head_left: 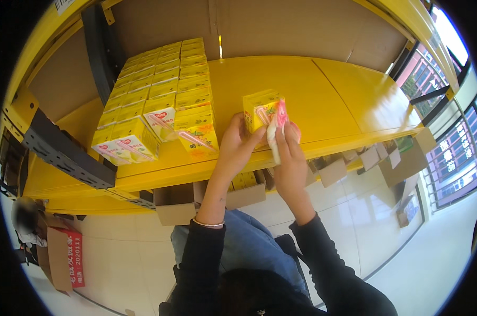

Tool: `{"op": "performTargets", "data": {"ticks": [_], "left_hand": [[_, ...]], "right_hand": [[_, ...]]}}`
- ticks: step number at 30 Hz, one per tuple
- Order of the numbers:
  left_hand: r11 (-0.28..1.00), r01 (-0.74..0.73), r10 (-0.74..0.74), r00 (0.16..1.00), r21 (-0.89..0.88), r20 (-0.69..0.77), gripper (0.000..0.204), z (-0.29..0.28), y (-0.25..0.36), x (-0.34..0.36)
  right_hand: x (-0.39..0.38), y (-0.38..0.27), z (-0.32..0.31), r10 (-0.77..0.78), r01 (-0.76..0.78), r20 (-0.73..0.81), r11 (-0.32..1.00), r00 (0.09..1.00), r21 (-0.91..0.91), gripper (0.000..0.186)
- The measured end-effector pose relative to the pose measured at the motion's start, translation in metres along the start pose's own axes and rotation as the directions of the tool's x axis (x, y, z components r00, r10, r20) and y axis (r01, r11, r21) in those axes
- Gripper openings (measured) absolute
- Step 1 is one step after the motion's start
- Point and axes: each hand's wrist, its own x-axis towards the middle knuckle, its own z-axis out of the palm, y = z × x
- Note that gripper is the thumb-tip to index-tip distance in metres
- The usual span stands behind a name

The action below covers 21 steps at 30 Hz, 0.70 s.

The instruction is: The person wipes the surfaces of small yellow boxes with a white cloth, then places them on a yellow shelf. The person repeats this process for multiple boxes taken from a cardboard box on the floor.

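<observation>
On the yellow shelf in front of me stands a yellow drink carton with a straw on its front; it may be more than one carton side by side. My left hand is closed on its left side, thumb across the lower front. In my right hand is a bunched white and pink cloth, pressed against the carton's right side. The right fingers lie bent over the cloth and hide part of it. Left of my hands, rows of similar yellow cartons stand close together, straws facing me.
The yellow shelf has a brown cardboard back and a dark upright post at left. Open cardboard boxes sit below its front edge. Another person is at the far left beside a red and brown box.
</observation>
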Motion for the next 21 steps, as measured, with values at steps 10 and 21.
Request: {"op": "performTargets", "data": {"ticks": [10,21], "left_hand": [[0.984,0.172,-0.173,0.985,0.039,0.023,0.044,-0.001,0.004,0.001],[0.963,0.197,-0.204,0.979,-0.183,-0.023,0.040,-0.010,0.001,0.001]], "right_hand": [[0.035,0.013,-0.035,0.423,-0.249,-0.059,0.635,0.904,0.732,0.047],[-0.024,-0.029,-0.003,0.483,-0.501,0.301,0.364,0.822,0.785,0.042]]}}
